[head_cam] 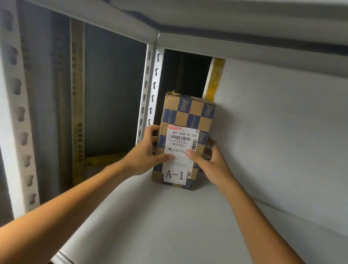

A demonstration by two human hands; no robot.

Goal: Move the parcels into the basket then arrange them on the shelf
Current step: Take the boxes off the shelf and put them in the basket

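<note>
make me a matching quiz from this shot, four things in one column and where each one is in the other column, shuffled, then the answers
Things
1. left hand
2. right hand
3. yellow tape strip
4. A-1 tag

Places
a. low on the front of the parcel
b. upright at the back of the shelf, above the parcel
c. grips the parcel's right side, thumb on the front
d. grips the parcel's left side, thumb on the front

Pairs: 1-d, 2-c, 3-b, 4-a
</note>
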